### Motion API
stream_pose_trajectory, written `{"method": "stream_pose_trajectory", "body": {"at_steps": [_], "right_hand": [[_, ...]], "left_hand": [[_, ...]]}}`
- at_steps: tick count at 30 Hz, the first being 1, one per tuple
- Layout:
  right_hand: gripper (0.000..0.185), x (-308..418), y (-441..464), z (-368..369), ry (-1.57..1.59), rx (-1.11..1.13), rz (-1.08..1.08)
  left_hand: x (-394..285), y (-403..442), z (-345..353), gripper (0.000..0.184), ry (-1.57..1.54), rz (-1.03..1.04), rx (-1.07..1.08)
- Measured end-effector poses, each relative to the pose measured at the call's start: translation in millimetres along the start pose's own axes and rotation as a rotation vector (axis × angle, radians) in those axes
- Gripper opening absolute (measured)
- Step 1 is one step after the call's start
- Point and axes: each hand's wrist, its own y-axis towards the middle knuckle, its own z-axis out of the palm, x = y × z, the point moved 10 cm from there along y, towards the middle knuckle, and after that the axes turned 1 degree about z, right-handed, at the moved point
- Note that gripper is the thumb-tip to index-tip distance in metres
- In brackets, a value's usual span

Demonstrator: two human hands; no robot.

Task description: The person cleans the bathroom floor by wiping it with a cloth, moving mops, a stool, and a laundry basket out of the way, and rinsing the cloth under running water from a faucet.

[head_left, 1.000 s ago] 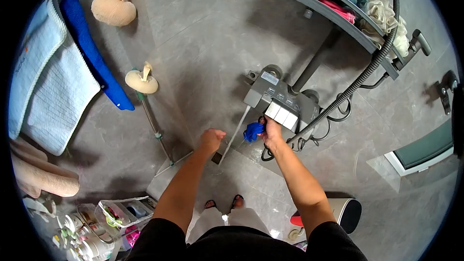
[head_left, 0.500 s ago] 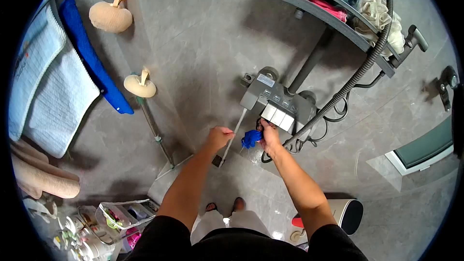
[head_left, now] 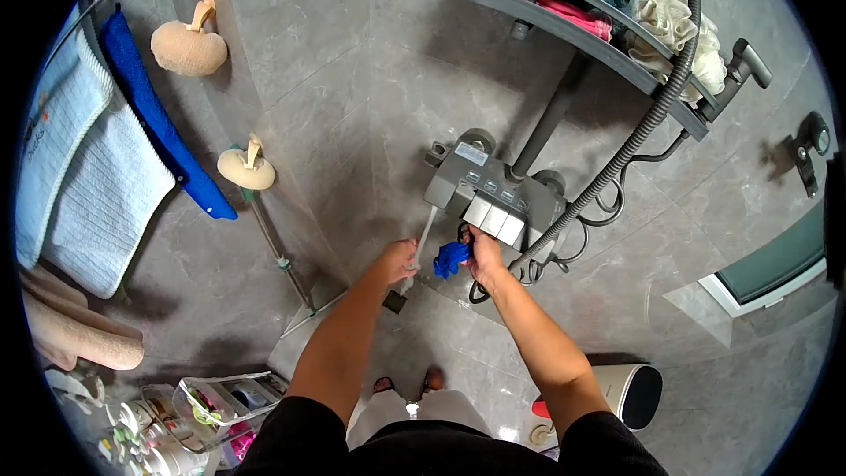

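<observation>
My left hand (head_left: pixel 401 261) reaches into a thin white stream of water (head_left: pixel 427 231), with its fingers stretched at the stream and nothing visible in them. The water comes from the left end of a grey shower mixer unit (head_left: pixel 493 189) and falls toward a dark square floor drain (head_left: pixel 396 301). My right hand (head_left: pixel 484 256) is closed round a bunched blue cloth (head_left: pixel 450 259), just below the unit's pale push keys (head_left: pixel 493 217). Part of the cloth is hidden by the fingers. A dark loop shows by my right thumb; I cannot make out what it is.
A shelf (head_left: pixel 564 28) with mesh bath puffs (head_left: pixel 663 13) stands out above the unit. A ribbed shower hose (head_left: pixel 630 154) hangs on the right. Towels (head_left: pixel 132 203) and a pole (head_left: pixel 267 229) are left; a bin (head_left: pixel 627 392) stands at lower right.
My left hand has moved into the water stream, its fingers extending, and the water below it now splashes wider. My right hand still grips the blue cloth. The view has shifted slightly.
</observation>
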Motion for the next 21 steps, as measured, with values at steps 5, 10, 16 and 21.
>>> {"method": "stream_pose_trajectory", "body": {"at_steps": [5, 10, 16, 21], "right_hand": [[0.017, -2, 7, 0, 0.011, 0.001, -0.002], [0.017, -3, 8, -2, -0.012, 0.041, 0.002], [0.015, 2, -11, -1, -0.026, -0.053, 0.007], [0.015, -17, 10, 27, 0.140, 0.051, 0.085]], "left_hand": [[-11, -12, 10, 0.036, -0.030, -0.004, 0.125], [-14, -10, 21, 0.035, 0.190, 0.018, 0.182], [-16, -10, 12, 0.042, 0.345, 0.009, -0.008], [0, -33, 3, 0.045, 0.233, -0.085, -0.253]]}}
